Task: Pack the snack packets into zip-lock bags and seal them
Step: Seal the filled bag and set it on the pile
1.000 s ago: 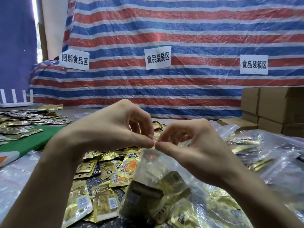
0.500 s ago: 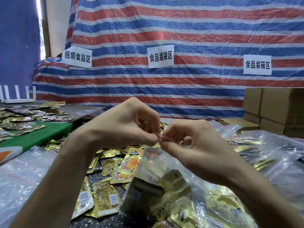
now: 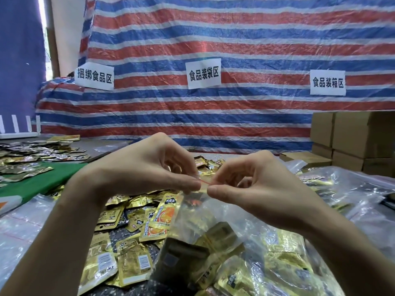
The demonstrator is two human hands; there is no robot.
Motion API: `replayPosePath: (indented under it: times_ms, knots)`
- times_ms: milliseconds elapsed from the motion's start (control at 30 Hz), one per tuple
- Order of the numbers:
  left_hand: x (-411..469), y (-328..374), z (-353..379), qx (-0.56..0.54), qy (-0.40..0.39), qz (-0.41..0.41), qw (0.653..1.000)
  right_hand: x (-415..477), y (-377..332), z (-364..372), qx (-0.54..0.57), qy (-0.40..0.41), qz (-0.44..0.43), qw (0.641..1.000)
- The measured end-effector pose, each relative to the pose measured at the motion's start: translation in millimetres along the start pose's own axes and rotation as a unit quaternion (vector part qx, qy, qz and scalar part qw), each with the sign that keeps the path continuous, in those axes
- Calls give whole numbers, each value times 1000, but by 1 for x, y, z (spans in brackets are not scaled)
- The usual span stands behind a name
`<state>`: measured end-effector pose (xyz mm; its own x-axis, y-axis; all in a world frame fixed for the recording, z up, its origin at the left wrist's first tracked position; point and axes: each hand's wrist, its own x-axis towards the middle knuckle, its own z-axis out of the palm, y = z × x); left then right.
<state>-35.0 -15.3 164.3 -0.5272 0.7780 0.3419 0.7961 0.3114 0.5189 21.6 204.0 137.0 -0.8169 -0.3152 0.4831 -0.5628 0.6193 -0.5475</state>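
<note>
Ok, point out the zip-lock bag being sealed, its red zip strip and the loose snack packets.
zip-lock bag [image 3: 198,218]: head view, clear side wall below its mouth.
red zip strip [image 3: 205,183]: head view, middle of its exposed stretch.
loose snack packets [image 3: 133,263]: head view, a gold barcoded packet in the pile.

Both bare forearms are raised from the lower corners and angled inward. The left hand [image 3: 149,174] and right hand [image 3: 265,191] are held close together, and the top edge of the zip-lock bag [image 3: 205,212] is pinched between thumbs and forefingers. The other fingers are curled.
</note>
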Motion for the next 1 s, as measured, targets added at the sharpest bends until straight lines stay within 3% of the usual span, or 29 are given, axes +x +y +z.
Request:
replayPosePath:
  times_ms: [467, 1000]
  knots:
    - [2, -3, 1, 41, 32, 17, 999, 2, 1, 12, -72, 36, -21, 997]
    - [4, -9, 0, 33, 65, 55, 996, 3, 2, 12, -66, 68, -38, 995]
